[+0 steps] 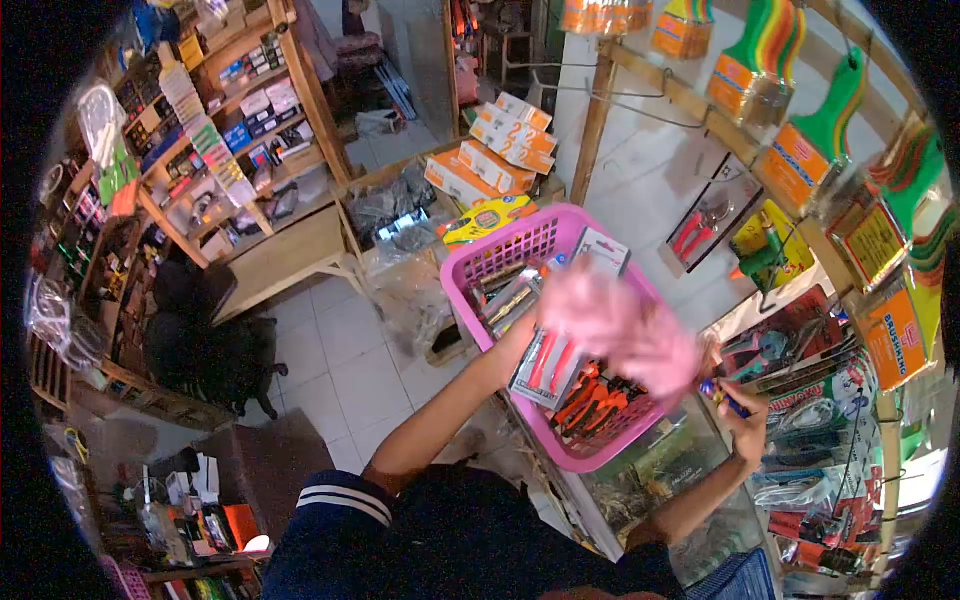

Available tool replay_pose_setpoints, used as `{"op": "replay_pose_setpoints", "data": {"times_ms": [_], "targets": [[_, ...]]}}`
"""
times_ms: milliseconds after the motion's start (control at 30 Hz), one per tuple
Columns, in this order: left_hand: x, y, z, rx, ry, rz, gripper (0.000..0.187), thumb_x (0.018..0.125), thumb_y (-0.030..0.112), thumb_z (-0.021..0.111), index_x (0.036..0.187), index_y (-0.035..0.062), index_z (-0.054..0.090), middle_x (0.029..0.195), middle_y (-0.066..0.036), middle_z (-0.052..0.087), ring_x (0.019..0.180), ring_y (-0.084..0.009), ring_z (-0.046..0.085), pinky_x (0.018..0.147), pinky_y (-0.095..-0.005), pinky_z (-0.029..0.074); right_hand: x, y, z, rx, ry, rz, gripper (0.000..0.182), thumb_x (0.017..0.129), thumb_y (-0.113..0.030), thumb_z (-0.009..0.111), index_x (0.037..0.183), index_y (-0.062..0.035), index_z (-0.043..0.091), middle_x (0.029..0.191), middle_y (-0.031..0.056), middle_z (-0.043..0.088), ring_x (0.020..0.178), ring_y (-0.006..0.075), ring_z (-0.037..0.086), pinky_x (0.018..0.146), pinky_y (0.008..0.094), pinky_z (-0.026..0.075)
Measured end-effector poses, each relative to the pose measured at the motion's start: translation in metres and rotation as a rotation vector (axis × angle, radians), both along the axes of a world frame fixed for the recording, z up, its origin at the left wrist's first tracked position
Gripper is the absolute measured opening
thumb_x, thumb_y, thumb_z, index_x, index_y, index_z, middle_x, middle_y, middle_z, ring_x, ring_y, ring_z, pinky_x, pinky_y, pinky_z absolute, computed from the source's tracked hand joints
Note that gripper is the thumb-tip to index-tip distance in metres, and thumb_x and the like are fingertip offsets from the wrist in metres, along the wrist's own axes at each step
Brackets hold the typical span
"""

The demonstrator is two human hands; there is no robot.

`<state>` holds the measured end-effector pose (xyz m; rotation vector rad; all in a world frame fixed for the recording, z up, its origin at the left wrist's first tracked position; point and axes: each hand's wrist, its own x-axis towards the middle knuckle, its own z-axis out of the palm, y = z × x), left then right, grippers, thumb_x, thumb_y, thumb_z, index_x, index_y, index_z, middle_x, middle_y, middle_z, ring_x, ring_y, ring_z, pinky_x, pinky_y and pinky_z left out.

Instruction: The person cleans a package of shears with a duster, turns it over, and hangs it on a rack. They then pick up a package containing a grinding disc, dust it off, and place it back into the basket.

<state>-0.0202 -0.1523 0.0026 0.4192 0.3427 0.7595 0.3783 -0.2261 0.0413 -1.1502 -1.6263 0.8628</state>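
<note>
A pink cloth [625, 325], smeared by motion, spreads over the pink plastic basket [582, 462]. My left hand [527, 338] grips the cloth at its left end, with most of the fingers covered by it. Farther right, my right hand [743, 425] is closed around a small tool with a blue handle [727, 399], which looks like a screwdriver; its tip is not clear. Below the cloth, a packaged red-handled tool [546, 367] lies in the basket. Several orange-and-black handled tools [597, 405] lie near it, and other packaged items fill the far left part.
The basket stands on a glass-topped counter [690, 445]. Orange-and-white boxes [510, 135] are stacked behind it. Packaged brushes [800, 160] and other goods hang along the right. A wooden bench [285, 260] and loaded shelves [250, 100] stand to the left.
</note>
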Motion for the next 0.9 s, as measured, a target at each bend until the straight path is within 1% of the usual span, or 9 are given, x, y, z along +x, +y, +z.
{"op": "replay_pose_setpoints", "data": {"times_ms": [67, 167, 267, 333, 433, 567, 700, 833, 900], "targets": [[-0.002, 0.000, -0.003, 0.008, -0.057, -0.010, 0.067, 0.096, 0.063, 0.033, 0.126, 0.0069, 0.054, 0.109, -0.018, 0.066, 0.089, -0.0320, 0.068, 0.077, -0.0513, 0.057, -0.007, 0.001, -0.011, 0.088, 0.024, 0.063, 0.047, 0.077, -0.022, 0.078, 0.115, 0.0035, 0.066, 0.105, 0.0135, 0.070, 0.100, 0.0186, 0.061, 0.093, 0.0321, 0.043], [-0.005, -0.003, 0.006, -0.083, -0.151, -0.093, 0.064, 0.096, 0.060, 0.035, 0.125, 0.0068, 0.054, 0.107, -0.016, 0.066, 0.088, -0.0307, 0.068, 0.076, -0.0516, 0.057, -0.034, -0.018, -0.011, -0.132, 0.118, -0.330, 0.046, 0.076, -0.022, 0.079, 0.112, 0.0041, 0.068, 0.104, 0.0136, 0.070, 0.101, 0.0203, 0.061, 0.096, 0.0337, 0.041], [-0.008, -0.002, -0.001, -0.132, -0.267, -0.039, 0.064, 0.098, 0.058, 0.035, 0.129, 0.0045, 0.051, 0.108, -0.014, 0.066, 0.090, -0.0305, 0.068, 0.076, -0.0499, 0.057, -0.028, -0.041, -0.025, -0.146, 0.071, -0.290, 0.046, 0.074, -0.022, 0.080, 0.109, 0.0048, 0.069, 0.103, 0.0127, 0.070, 0.098, 0.0188, 0.061, 0.095, 0.0331, 0.042], [-0.002, 0.000, 0.017, 0.190, 0.101, 0.250, 0.068, 0.097, 0.060, 0.033, 0.130, 0.0038, 0.050, 0.111, -0.014, 0.065, 0.092, -0.0278, 0.067, 0.078, -0.0447, 0.057, -0.042, -0.049, -0.021, -0.116, 0.049, -0.337, 0.048, 0.073, -0.026, 0.081, 0.108, 0.0046, 0.069, 0.100, 0.0118, 0.070, 0.098, 0.0180, 0.061, 0.094, 0.0325, 0.043], [-0.014, 0.008, -0.010, -0.190, -0.197, -0.211, 0.075, 0.095, 0.066, 0.030, 0.131, 0.0026, 0.049, 0.114, -0.014, 0.064, 0.093, -0.0248, 0.066, 0.081, -0.0423, 0.055, -0.084, -0.052, -0.001, -0.057, 0.085, -0.575, 0.054, 0.071, -0.034, 0.083, 0.107, 0.0036, 0.070, 0.094, 0.0097, 0.070, 0.097, 0.0172, 0.060, 0.089, 0.0312, 0.045], [-0.016, 0.011, -0.023, -0.256, -0.283, -0.365, 0.083, 0.091, 0.072, 0.029, 0.135, 0.0041, 0.046, 0.116, -0.017, 0.063, 0.095, -0.0299, 0.066, 0.077, -0.0434, 0.057, -0.082, -0.073, 0.010, -0.233, -0.039, -0.478, 0.059, 0.073, -0.039, 0.081, 0.110, 0.0056, 0.068, 0.093, 0.0084, 0.068, 0.089, 0.0140, 0.060, 0.081, 0.0270, 0.046], [-0.037, 0.024, -0.008, -0.211, -0.234, -0.450, 0.087, 0.088, 0.075, 0.032, 0.136, 0.0038, 0.045, 0.116, -0.017, 0.063, 0.095, -0.0304, 0.067, 0.076, -0.0415, 0.057, -0.126, -0.064, 0.022, -0.221, -0.051, -0.722, 0.066, 0.069, -0.045, 0.081, 0.106, 0.0071, 0.068, 0.088, 0.0058, 0.068, 0.078, 0.0112, 0.059, 0.073, 0.0252, 0.046], [-0.065, 0.055, -0.008, -0.145, -0.382, -0.497, 0.087, 0.089, 0.075, 0.029, 0.137, 0.0042, 0.044, 0.114, -0.015, 0.063, 0.095, -0.0279, 0.067, 0.077, -0.0390, 0.057, -0.124, -0.079, 0.013, -0.166, -0.070, -0.470, 0.058, 0.074, -0.041, 0.078, 0.106, 0.0061, 0.069, 0.086, 0.0054, 0.068, 0.076, 0.0118, 0.059, 0.072, 0.0260, 0.046], [-0.065, 0.057, 0.000, -0.176, -0.174, -0.498, 0.086, 0.091, 0.073, 0.028, 0.137, 0.0024, 0.044, 0.113, -0.015, 0.064, 0.096, -0.0255, 0.067, 0.077, -0.0381, 0.056, -0.134, -0.082, 0.009, -0.172, -0.026, -0.650, 0.056, 0.073, -0.037, 0.079, 0.106, 0.0059, 0.069, 0.087, 0.0093, 0.070, 0.077, 0.0140, 0.063, 0.071, 0.0265, 0.047]]}}
